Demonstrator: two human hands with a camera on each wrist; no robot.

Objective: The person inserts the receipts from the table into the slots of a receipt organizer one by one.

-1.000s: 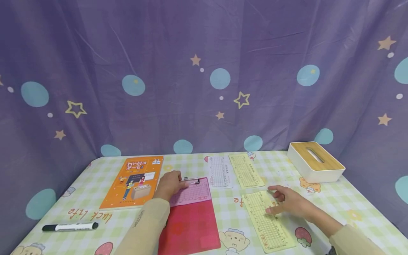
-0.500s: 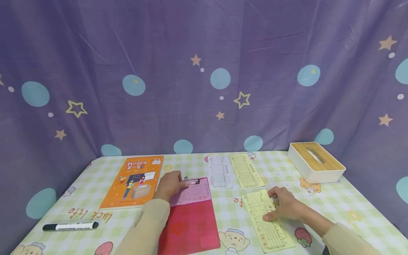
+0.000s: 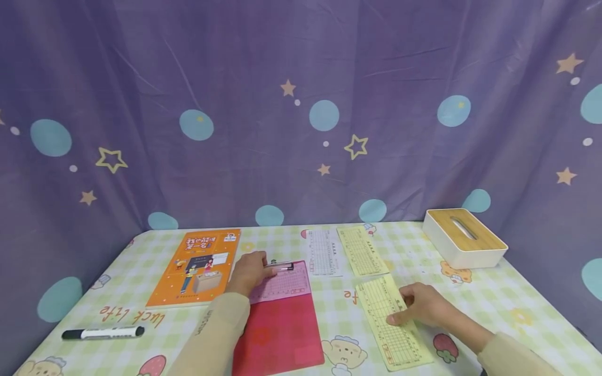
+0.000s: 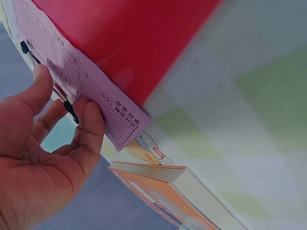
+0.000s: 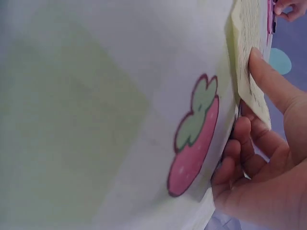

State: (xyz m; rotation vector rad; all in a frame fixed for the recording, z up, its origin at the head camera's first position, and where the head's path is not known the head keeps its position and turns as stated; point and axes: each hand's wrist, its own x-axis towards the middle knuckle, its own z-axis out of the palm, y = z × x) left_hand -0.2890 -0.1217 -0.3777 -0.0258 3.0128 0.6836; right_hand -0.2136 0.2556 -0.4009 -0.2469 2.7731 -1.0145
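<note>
My left hand point(image 3: 248, 272) grips the metal clip point(image 3: 282, 266) at the top of a red clipboard point(image 3: 282, 334). Under that clip lies a pink printed slip point(image 3: 282, 287); in the left wrist view thumb and fingers squeeze the clip's black-tipped ends. On the right, my right hand point(image 3: 425, 305) pinches the right edge of a yellow printed slip point(image 3: 383, 308), thumb on top and fingers beneath. The right wrist view shows the slip's edge point(image 5: 247, 72) bent up from the cloth between them.
Behind the clipboard lie a white slip point(image 3: 323, 253) and another yellow slip point(image 3: 362, 251). An orange book point(image 3: 197, 269) and a black-and-white marker point(image 3: 103, 333) are at left. A white tissue box with a wooden lid point(image 3: 465, 237) stands back right, before a purple curtain point(image 3: 263, 130).
My right hand has come down onto the near yellow slip, closed its fingers on the right edge and raised that edge a little. The left hand stays on the clip.
</note>
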